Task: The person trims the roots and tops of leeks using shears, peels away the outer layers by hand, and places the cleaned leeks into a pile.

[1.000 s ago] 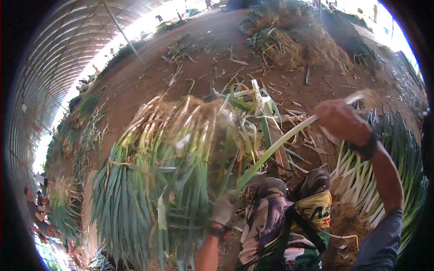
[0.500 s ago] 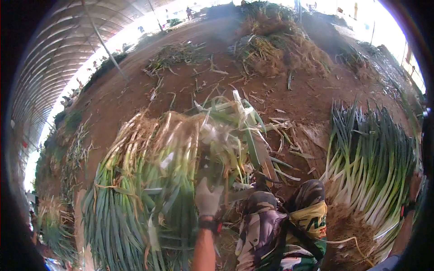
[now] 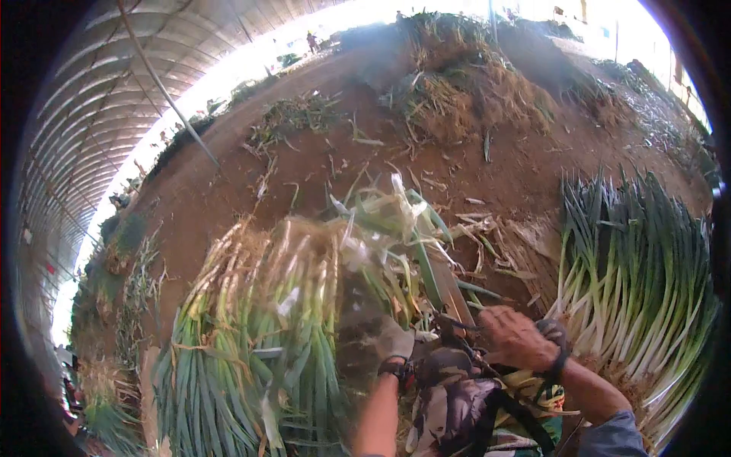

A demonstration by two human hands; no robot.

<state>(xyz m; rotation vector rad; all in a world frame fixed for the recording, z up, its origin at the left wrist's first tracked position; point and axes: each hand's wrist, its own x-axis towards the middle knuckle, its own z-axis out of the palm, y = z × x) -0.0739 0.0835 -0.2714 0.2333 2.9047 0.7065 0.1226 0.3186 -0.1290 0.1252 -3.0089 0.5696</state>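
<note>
My left hand (image 3: 394, 343), in a pale glove with a dark band at the wrist, is beside my left knee. Its fingers are smeared by motion, and I cannot make out anything in them. My right hand (image 3: 519, 337), bare with a dark wristband, reaches across in front of my knees with fingers stretched to the left. Just by its fingertips is a dark curved object (image 3: 457, 321) of unclear kind. Left of my left hand lies a thick pile of unpeeled green onions (image 3: 304, 305), roots away from me. Cleaned green onions (image 3: 632, 266) with white stalks lie in rows at right.
Stripped leaves (image 3: 403, 221) are heaped ahead of my knees around a narrow board (image 3: 453, 298). My camouflage-clad knee (image 3: 449, 373) fills the lower middle. Farther off are leaf and root heaps (image 3: 457, 91) on bare soil. A slanted pole (image 3: 164, 87) stands at left under the arched roof.
My right hand has come from the cleaned green onions at far right to the front of my knees. My left hand has shifted right, away from the unpeeled pile.
</note>
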